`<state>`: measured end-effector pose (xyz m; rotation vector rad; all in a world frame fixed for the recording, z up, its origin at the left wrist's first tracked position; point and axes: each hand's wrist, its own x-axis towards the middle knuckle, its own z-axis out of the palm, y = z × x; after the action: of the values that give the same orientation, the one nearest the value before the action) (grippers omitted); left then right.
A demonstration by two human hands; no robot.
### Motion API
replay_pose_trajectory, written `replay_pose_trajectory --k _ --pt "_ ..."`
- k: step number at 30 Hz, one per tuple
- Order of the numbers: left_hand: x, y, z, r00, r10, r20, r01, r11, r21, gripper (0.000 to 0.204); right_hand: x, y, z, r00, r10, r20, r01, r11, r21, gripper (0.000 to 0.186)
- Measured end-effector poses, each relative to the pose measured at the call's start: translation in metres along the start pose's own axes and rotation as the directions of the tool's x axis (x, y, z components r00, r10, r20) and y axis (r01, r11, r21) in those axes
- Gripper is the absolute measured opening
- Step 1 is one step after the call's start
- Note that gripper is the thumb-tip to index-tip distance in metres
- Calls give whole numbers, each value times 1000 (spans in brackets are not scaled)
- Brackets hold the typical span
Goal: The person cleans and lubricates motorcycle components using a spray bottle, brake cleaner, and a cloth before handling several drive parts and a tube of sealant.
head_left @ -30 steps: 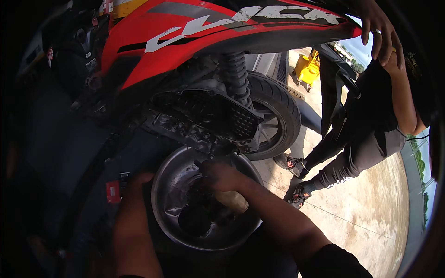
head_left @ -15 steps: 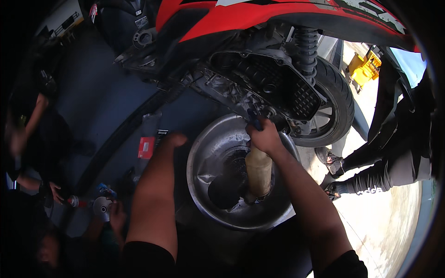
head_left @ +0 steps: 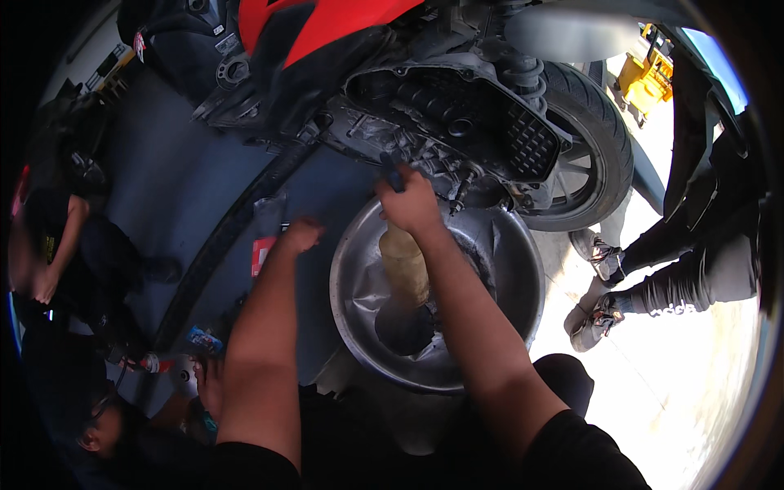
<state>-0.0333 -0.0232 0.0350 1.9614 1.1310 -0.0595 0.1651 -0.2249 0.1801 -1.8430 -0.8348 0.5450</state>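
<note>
- A person's right hand reaches up to the underside of a scooter engine case, fingers curled around a dark part there; what exactly it grips is too dim to tell.
- A stream of tan oil falls just below that hand into a round metal drain pan sitting on the floor under the engine.
- A dark pool of oil has gathered at the bottom of the pan, where the stream lands.
- The left hand is closed into a loose fist, held just left of the pan's rim; whether it holds anything cannot be made out.
- A small red and white package lies on the blue-grey floor beside the left hand.
- The scooter's red body panel hangs above the engine, and its rear tyre stands to the right of the case, close to the pan.
- A bystander in dark trousers and sandals stands on sunlit concrete to the right, well apart from the pan.
- Another person in dark clothing crouches at the far left edge, in shadow.
</note>
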Motion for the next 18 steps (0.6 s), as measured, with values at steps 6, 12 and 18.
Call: replay_pose_trajectory --k 6,12,18 --pt "46 -152 -31 904 285 319 -407 342 847 24 -11 -36 29 994 -46 98 47 999 -2 55" --pt "91 -87 33 919 324 224 -390 663 639 36 -25 -6 -14 998 -67 -4 65 989 -135 52" --pt "98 -57 33 962 233 143 -273 782 560 41 -31 -8 -18 995 -102 13 102 974 -203 53"
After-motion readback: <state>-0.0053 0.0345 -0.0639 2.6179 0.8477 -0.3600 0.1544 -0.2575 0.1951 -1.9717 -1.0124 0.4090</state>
